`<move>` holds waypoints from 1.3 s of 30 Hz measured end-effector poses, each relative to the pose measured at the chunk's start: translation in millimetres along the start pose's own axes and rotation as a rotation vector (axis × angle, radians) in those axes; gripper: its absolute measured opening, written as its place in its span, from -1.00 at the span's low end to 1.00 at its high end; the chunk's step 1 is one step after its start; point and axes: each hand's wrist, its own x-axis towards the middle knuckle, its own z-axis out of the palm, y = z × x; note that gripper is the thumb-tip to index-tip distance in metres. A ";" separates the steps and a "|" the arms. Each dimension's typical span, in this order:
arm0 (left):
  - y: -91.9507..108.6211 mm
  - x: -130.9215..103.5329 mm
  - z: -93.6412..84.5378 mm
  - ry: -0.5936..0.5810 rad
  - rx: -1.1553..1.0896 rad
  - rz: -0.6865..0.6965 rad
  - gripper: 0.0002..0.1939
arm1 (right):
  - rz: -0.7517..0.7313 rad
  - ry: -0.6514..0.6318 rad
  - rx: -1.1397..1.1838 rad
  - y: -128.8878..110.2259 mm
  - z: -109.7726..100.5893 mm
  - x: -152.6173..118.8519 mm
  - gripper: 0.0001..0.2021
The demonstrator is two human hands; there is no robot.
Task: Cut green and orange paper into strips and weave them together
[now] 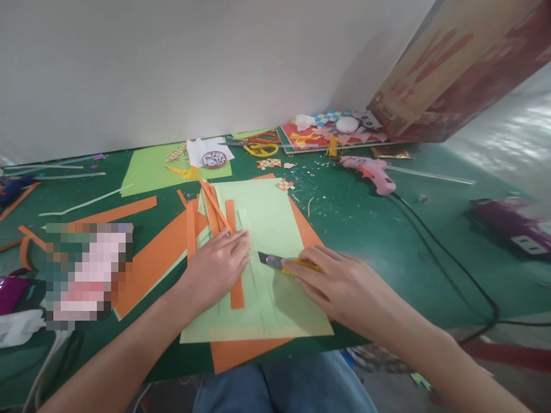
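My right hand (333, 275) grips a utility knife (271, 261) with a yellow body, its blade extended and pointing left over a light green paper sheet (297, 310). My left hand (224, 258) rests on the sheet, fingers closed together and bent down. It lies across an orange paper strip (237, 295), and what its fingertips hold, if anything, is hidden. Beside the fingers, thin cut lines and a pale green strip (243, 217) show on the sheet. More orange strips (210, 209) lie loosely just beyond my left hand. Orange paper (241, 353) sticks out beneath the sheet.
A pink glue gun (372, 172) with a black cord lies right. Yellow-handled scissors (262, 150), woven paper pieces (269, 164) and a board (297, 137) with scraps sit by the wall. A cardboard box (456, 74) stands back right; a purple-and-white object (516, 226) lies at the right.
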 end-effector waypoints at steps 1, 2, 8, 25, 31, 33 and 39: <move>0.0 0.1 0.0 0.003 -0.001 0.000 -0.69 | 0.008 0.002 -0.005 -0.2 1.2 1.1 -0.73; 0.0 0.2 -0.1 0.007 -0.002 0.002 -0.68 | 0.015 0.006 -0.009 -0.4 2.3 2.1 -0.73; 0.2 0.7 -0.3 0.018 -0.008 0.001 -0.68 | 0.018 0.032 -0.027 -1.3 6.0 7.4 -0.74; -1.1 -0.3 1.9 0.012 0.005 0.004 -0.70 | 0.056 0.021 -0.058 1.3 12.5 19.2 -0.76; 0.5 2.1 -4.8 0.000 0.016 0.070 -0.72 | 0.059 0.013 -0.070 -1.5 10.7 16.9 -0.75; 2.1 2.7 -7.8 0.005 0.005 0.084 -0.72 | 0.053 0.013 -0.062 -3.3 8.8 14.7 -0.75; 4.9 3.8 -9.5 0.071 -0.055 0.082 -0.68 | 0.047 -0.008 -0.033 -7.7 3.7 8.1 -0.75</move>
